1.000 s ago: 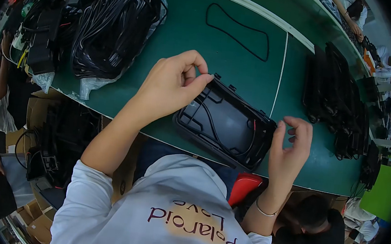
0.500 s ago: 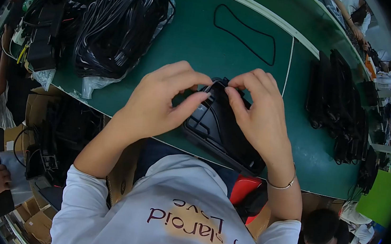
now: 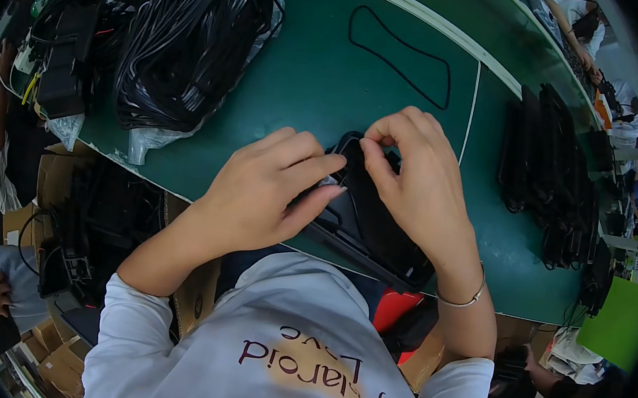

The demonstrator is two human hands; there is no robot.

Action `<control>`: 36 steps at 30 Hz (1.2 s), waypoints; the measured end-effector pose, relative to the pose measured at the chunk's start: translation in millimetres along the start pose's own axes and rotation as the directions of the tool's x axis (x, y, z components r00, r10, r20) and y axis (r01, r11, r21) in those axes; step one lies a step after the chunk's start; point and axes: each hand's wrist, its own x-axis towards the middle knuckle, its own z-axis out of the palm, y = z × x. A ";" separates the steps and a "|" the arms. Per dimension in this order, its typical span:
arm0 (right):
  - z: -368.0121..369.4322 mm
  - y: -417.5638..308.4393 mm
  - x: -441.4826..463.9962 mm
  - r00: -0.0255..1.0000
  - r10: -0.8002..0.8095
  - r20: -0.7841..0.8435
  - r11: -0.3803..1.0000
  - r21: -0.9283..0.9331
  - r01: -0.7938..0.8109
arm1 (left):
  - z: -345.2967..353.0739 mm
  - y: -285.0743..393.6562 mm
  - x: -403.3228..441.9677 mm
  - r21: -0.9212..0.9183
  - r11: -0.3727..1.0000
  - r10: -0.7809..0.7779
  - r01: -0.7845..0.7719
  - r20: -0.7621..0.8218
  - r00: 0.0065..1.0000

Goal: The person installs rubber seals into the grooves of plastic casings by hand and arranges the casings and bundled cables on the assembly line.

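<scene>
A black plastic housing (image 3: 377,236) with a ribbed, grooved inside lies at the near edge of the green table, tilted away to the right. At its far end, a thin black sealing ring (image 3: 352,136) curves along the rim. My right hand (image 3: 421,175) pinches this ring between thumb and forefinger. My left hand (image 3: 270,186) is curled at the housing's left side, thumb and forefinger close together; what lies between them is hard to make out. A loose black rubber loop (image 3: 449,81) rests farther back on the table.
A large bundle of black cable (image 3: 195,46) on clear plastic lies at the left, beside black boxes (image 3: 68,68). Black parts are stacked (image 3: 544,168) at the right. A cardboard box (image 3: 53,179) with black parts stands below left. Other people work on both sides.
My left hand has shifted slightly down and right along the rim, its fingertips lower now. My right hand has moved slightly up and left. The loose loop has stayed put.
</scene>
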 end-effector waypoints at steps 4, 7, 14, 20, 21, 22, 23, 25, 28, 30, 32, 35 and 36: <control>-2.8 -2.6 1.5 1.000 -0.003 0.019 1.000 0.020 0.003 | -9.2 10.0 0.7 0.052 0.998 -0.041 0.039 0.040 0.998; -0.4 0.4 -0.4 0.999 -0.053 -0.002 0.998 0.028 0.053 | -5.8 5.3 -4.1 0.031 0.999 -0.008 0.010 -0.062 0.998; -2.9 2.2 -5.9 0.990 -0.144 -0.005 0.985 -0.096 0.143 | 3.6 7.5 -11.7 0.018 1.000 0.013 -0.012 -0.069 0.998; -2.3 0.9 -8.7 0.977 -0.215 -0.003 0.958 -0.192 0.210 | 6.4 7.3 -16.6 0.061 0.997 0.049 -0.044 -0.076 0.996; -3.1 0.6 -9.4 0.977 -0.214 -0.002 0.959 -0.193 0.209 | 3.9 7.8 -17.9 0.090 0.995 0.052 -0.048 -0.046 0.998; -4.1 0.3 -9.8 0.972 -0.233 0.023 0.944 -0.236 0.232 | 1.2 8.1 -19.2 0.119 0.992 0.055 -0.053 -0.016 0.998; -5.0 -0.3 -10.2 0.967 -0.252 0.050 0.926 -0.277 0.255 | -1.4 7.7 -20.3 0.119 0.992 0.054 -0.052 -0.016 0.998; -6.4 -1.9 -10.4 0.957 -0.278 0.080 0.893 -0.346 0.288 | -6.4 5.0 -21.5 0.121 0.992 0.037 -0.038 0.009 0.999; -8.2 -4.6 -11.6 0.956 -0.273 0.108 0.872 -0.391 0.293 | -11.7 -4.5 -18.8 0.123 0.990 0.059 -0.063 0.041 0.997; -7.8 -7.0 -12.9 0.963 -0.250 0.105 0.889 -0.369 0.271 | -14.4 -9.6 -16.4 0.126 0.989 0.067 -0.073 0.054 0.996; -5.7 -8.8 -13.8 0.960 -0.271 0.070 0.904 -0.325 0.279 | -16.8 -14.7 -13.8 0.162 0.973 0.146 -0.166 0.127 0.981; -2.4 -7.6 -15.8 0.954 -0.295 0.060 0.892 -0.341 0.297 | -14.1 -23.9 -15.0 0.183 0.951 0.230 -0.250 0.122 0.966; -2.5 -7.7 -15.8 0.955 -0.292 0.061 0.893 -0.340 0.295 | -14.9 -26.2 -14.6 0.181 0.951 0.229 -0.249 0.124 0.965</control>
